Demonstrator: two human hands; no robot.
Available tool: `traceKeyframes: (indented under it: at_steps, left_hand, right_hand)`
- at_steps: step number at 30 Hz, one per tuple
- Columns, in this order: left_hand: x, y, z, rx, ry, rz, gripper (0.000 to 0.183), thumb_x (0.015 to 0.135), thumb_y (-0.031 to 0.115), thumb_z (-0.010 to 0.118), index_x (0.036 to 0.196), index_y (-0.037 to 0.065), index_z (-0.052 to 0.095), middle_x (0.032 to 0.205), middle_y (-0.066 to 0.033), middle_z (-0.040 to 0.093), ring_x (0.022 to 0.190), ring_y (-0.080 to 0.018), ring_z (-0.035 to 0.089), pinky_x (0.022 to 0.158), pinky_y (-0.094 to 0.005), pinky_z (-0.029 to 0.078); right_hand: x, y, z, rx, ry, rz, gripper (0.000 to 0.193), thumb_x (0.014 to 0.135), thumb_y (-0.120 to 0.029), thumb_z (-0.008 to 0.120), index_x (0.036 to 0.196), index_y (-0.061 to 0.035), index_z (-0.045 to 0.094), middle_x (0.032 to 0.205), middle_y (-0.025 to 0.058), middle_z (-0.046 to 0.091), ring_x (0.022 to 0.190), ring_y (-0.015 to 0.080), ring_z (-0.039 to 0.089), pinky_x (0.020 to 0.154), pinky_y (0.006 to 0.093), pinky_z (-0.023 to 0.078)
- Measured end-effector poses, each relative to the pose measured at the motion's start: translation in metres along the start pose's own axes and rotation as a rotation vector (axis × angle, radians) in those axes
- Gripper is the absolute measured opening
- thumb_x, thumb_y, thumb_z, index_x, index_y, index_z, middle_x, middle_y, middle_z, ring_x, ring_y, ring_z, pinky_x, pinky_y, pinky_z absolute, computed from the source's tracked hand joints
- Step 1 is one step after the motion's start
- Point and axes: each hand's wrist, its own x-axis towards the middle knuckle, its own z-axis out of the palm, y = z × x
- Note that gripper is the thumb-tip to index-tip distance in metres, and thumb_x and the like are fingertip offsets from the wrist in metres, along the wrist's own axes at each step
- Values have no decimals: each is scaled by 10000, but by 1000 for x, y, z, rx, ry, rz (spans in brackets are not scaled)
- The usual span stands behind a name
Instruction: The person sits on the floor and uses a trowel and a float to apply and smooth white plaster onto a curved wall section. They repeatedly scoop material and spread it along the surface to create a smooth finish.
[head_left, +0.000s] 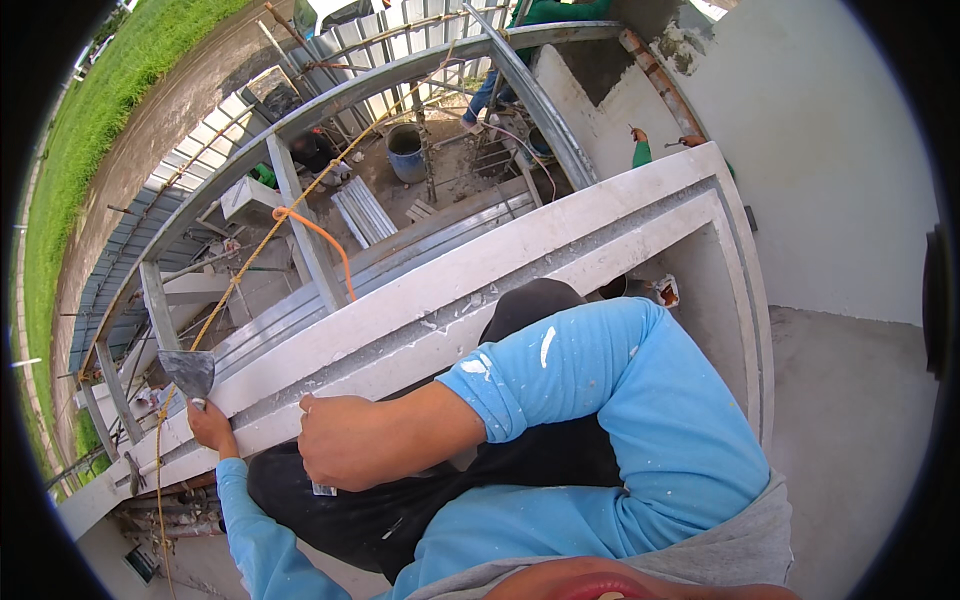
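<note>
At the left end of the white ledge (440,285), my left hand (212,428) is closed round the handle of a putty knife (188,372). Its broad grey blade points up and away, close to a yellow rope (232,290). My right hand (345,440) makes a fist above my dark-trousered leg, near the ledge's inner edge. A small pale, shiny piece (323,490) shows just below that fist; what the fingers hold is mostly hidden. Along the ledge runs a grey recessed groove (390,340) with white flecks of filler.
Beyond the ledge stand metal frame posts (303,220), with an orange hose (325,240) around one. Far below are a blue drum (405,152), stacked metal sheets (363,210) and people. Near the right wall (820,160), a co-worker's green-sleeved hands show. A stained container (665,291) sits behind my right elbow.
</note>
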Motion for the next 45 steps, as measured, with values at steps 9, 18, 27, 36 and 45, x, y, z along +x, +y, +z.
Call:
traceKeyframes:
  at_steps: [9,18,27,36,45]
  left_hand:
    - [1,-4,4,-6,18,6,420,957,315,603,1302,76,638,1204,-216,690,1093,-440,645,915,-528,505]
    - [0,-1,1,-26,11,6,407,951,306,605,1289,82,645,1191,-218,693,1089,-444,644,915,-532,504]
    - [0,0,0,-11,-4,2,448,945,290,616,1319,44,636,1239,-222,684,1124,-437,642,950,-513,500]
    - [-1,4,-4,-24,-13,-1,418,947,282,607,1292,50,644,1198,-225,694,1082,-443,651,915,-521,510]
    - [-1,2,-1,-11,17,10,412,949,278,605,1290,51,643,1197,-228,692,1083,-443,648,918,-523,507]
  right_hand:
    - [-1,0,-2,-23,-14,7,201,797,-195,635,813,-78,797,797,179,738,808,341,729,1051,570,470]
    - [0,-1,0,-6,-21,9,203,794,-204,634,808,-82,796,788,175,734,801,338,726,1039,565,474]
    - [-1,0,0,-15,13,-1,205,801,-198,629,801,-75,794,790,180,735,801,342,727,1043,564,471]
    - [-1,0,-1,1,-26,8,205,797,-194,629,803,-71,793,792,188,736,792,346,727,1060,572,464]
    - [-1,-1,1,-2,-1,11,202,791,-194,631,798,-69,790,789,184,733,795,349,726,1065,571,461]
